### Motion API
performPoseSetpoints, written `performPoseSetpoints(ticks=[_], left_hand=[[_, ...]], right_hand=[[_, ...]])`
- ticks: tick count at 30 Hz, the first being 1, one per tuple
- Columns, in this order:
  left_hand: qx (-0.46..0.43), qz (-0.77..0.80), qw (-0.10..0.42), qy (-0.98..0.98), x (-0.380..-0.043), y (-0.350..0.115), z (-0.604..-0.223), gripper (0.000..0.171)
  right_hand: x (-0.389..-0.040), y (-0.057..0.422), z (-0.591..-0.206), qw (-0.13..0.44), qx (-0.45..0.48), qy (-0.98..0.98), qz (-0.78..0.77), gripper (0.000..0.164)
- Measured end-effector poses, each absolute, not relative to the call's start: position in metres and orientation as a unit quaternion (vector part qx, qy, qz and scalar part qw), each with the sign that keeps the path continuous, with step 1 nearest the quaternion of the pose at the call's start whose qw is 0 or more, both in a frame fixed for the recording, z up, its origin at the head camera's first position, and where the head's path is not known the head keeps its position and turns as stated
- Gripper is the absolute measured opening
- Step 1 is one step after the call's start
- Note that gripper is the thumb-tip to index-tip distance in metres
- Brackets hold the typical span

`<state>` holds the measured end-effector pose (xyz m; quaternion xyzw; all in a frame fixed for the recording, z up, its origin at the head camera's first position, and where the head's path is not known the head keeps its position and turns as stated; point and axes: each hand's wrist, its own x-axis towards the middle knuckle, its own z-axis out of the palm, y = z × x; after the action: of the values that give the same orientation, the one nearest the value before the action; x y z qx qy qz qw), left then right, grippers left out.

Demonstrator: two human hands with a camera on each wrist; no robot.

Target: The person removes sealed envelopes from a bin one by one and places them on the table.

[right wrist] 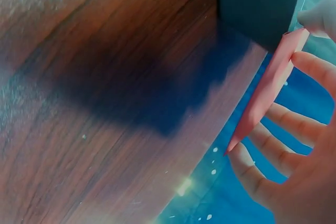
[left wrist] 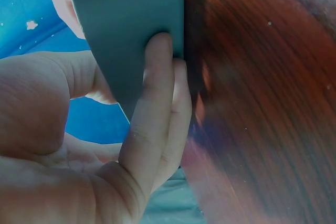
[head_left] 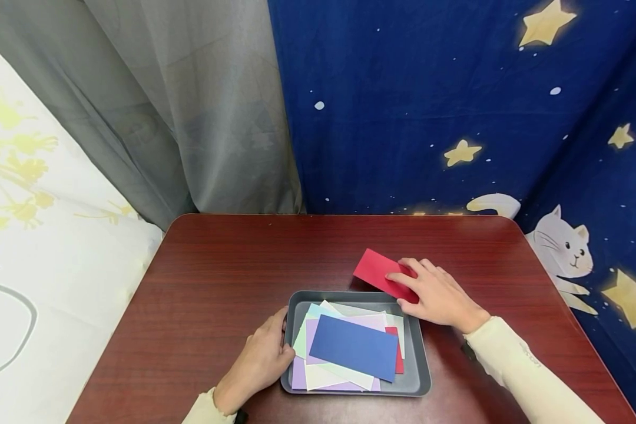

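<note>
A dark grey tray [head_left: 423, 377] sits on the table, with several sheets of coloured paper piled inside. On top of the pile lies a blue paper rectangle [head_left: 354, 347]. My left hand [head_left: 261, 356] grips the tray's left side, thumb at the rim; the left wrist view shows its fingers [left wrist: 157, 93] against the outer wall. Just beyond the tray's far right corner, my right hand [head_left: 437, 291] pinches a red paper rectangle [head_left: 373, 268] by its right end. Seen edge-on in the right wrist view, the red paper [right wrist: 268, 87] lies between thumb and fingers.
Pale green, white and purple sheets [head_left: 299, 374] stick out beneath the blue one, with a bit of red [head_left: 400, 359] at the right. The brown wooden table [head_left: 217, 271] reaches back to a grey curtain [head_left: 233, 118] and a blue star-patterned curtain [head_left: 403, 118].
</note>
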<state>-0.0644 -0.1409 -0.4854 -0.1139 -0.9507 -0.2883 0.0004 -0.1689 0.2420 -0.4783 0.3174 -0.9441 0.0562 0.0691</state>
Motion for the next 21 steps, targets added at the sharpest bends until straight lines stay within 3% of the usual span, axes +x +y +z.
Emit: performPoseSetpoints(ticks=[21], left_hand=[[-0.113, -0.281, -0.001, -0.953, -0.066, -0.143, -0.488, 0.069]], right_hand=[[-0.200, 0.267, -0.488, 0.052, 0.230, -0.968, 0.083, 0.062]])
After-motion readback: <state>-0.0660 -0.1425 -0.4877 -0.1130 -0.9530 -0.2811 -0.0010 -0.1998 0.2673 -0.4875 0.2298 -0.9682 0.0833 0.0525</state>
